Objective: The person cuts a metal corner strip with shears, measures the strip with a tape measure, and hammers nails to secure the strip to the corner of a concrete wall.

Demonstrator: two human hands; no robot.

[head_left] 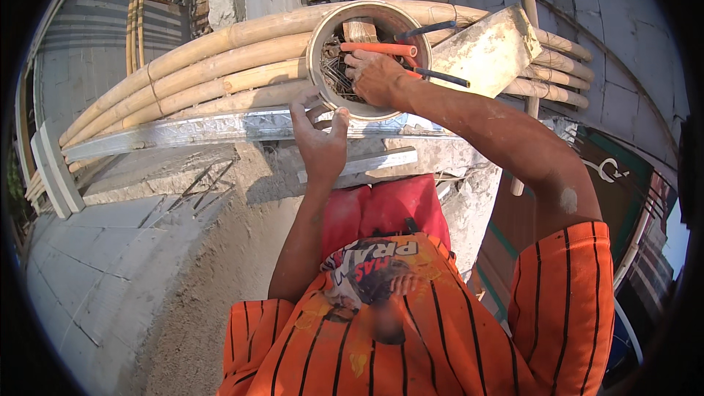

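Inside the bucket (315, 62), right hand (375, 78), fingertips hidden, grip unclear; left hand (321, 139) wide beside it.

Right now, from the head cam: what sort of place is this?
Most likely a building site, perhaps up on scaffolding: lashed bamboo poles, bare grey block walls, and a round bucket holding loose metal bits, possibly nails.

Bed of round tan bamboo poles (220, 66), beneath the right-hand fingers (353, 72): carries one round cream bucket (314, 62) around them, one flat pale board (485, 50) to their right.
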